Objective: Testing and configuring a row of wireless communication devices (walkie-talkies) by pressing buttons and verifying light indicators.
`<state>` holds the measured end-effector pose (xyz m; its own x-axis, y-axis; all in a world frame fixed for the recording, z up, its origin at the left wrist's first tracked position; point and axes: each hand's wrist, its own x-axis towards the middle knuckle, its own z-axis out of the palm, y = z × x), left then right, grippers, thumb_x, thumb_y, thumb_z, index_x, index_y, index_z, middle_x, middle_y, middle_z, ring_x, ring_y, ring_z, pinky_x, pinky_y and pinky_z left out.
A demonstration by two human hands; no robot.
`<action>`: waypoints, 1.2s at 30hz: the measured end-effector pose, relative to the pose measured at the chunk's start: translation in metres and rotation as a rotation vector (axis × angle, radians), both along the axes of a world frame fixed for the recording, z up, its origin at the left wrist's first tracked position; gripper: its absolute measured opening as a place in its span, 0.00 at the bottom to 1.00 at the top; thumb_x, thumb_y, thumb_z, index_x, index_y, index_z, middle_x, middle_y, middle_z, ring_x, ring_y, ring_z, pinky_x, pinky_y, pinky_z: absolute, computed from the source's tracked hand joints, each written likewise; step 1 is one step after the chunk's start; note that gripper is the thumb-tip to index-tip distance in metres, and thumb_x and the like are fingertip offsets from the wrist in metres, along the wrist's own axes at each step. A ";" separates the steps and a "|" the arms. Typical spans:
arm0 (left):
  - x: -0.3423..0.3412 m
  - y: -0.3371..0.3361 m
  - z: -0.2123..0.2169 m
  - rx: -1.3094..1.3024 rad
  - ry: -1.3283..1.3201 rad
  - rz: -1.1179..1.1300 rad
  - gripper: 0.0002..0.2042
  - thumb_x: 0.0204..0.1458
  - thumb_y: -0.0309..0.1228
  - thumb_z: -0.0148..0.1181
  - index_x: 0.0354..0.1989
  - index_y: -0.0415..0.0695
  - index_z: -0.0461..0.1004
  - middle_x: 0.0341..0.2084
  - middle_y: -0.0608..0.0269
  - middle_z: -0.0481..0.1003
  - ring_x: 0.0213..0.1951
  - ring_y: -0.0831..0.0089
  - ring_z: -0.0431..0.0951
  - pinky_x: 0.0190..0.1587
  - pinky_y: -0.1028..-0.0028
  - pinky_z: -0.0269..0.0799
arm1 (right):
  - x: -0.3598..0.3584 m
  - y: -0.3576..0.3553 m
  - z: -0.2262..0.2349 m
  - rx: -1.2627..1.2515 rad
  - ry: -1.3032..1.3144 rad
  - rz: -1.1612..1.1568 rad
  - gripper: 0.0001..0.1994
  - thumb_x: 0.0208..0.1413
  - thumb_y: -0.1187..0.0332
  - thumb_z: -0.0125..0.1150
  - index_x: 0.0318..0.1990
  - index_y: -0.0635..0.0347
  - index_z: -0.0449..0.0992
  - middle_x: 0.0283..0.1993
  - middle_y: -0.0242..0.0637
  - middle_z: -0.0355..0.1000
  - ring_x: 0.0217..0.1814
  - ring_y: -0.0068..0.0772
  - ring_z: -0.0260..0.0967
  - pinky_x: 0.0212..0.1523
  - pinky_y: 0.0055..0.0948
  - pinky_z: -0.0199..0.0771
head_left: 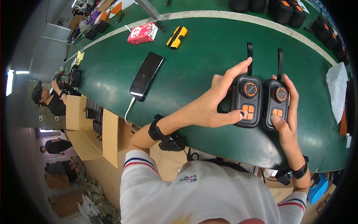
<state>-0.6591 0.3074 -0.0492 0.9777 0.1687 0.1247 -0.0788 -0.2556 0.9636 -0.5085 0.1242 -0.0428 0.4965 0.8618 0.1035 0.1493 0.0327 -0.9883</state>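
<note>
Both black handheld units sit side by side on the green table. Left hand grips the left unit, thumb on its orange buttons; right hand clasps the right unit likewise. Looks like button testing, so next comes careful thumb presses, I'd guess.

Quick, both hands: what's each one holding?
Left hand: holding the left black device.
Right hand: holding the right black device.

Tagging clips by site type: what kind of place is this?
Probably a factory assembly or inspection line: a long green workbench, rows of identical black-and-orange devices along its far edge, and open cardboard cartons beside it. Each hand, left hand and right hand, grips one such device.
</note>
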 end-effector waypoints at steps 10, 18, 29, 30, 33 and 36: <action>-0.003 0.002 -0.001 0.117 -0.080 0.022 0.47 0.41 0.34 0.62 0.69 0.45 0.39 0.67 0.48 0.41 0.68 0.45 0.37 0.66 0.50 0.36 | -0.003 0.001 0.011 -0.028 0.033 -0.057 0.47 0.45 0.61 0.61 0.69 0.63 0.39 0.69 0.57 0.43 0.69 0.45 0.48 0.67 0.37 0.47; -0.003 0.005 -0.004 0.200 -0.055 0.009 0.52 0.39 0.38 0.64 0.70 0.47 0.34 0.69 0.55 0.37 0.67 0.53 0.45 0.63 0.54 0.47 | -0.006 0.001 0.014 -0.050 0.006 -0.090 0.45 0.45 0.60 0.60 0.69 0.64 0.42 0.69 0.55 0.45 0.70 0.45 0.48 0.68 0.38 0.46; -0.001 0.004 -0.002 0.193 -0.056 -0.003 0.50 0.41 0.36 0.63 0.70 0.45 0.34 0.69 0.54 0.37 0.66 0.53 0.48 0.64 0.55 0.48 | -0.007 0.000 0.016 -0.054 0.106 -0.084 0.43 0.45 0.64 0.59 0.68 0.65 0.44 0.67 0.50 0.49 0.69 0.41 0.50 0.68 0.35 0.47; 0.000 0.002 -0.002 0.061 -0.057 -0.030 0.50 0.42 0.35 0.63 0.69 0.44 0.33 0.69 0.53 0.37 0.66 0.53 0.49 0.65 0.56 0.47 | -0.007 -0.001 0.016 -0.057 0.108 -0.071 0.42 0.45 0.65 0.58 0.68 0.65 0.45 0.67 0.50 0.50 0.69 0.40 0.51 0.68 0.35 0.47; -0.001 0.003 -0.003 -0.042 -0.066 -0.061 0.49 0.44 0.33 0.62 0.69 0.41 0.32 0.69 0.52 0.36 0.66 0.54 0.51 0.66 0.58 0.46 | -0.008 -0.001 0.018 -0.069 0.101 -0.053 0.40 0.46 0.66 0.58 0.67 0.66 0.46 0.66 0.49 0.51 0.68 0.40 0.51 0.68 0.34 0.47; 0.000 0.002 -0.005 -0.040 -0.105 -0.044 0.48 0.43 0.31 0.61 0.69 0.42 0.33 0.61 0.51 0.48 0.61 0.58 0.57 0.64 0.61 0.49 | -0.007 -0.003 0.016 -0.056 0.101 -0.033 0.38 0.48 0.68 0.57 0.66 0.67 0.48 0.64 0.48 0.53 0.67 0.38 0.53 0.67 0.33 0.48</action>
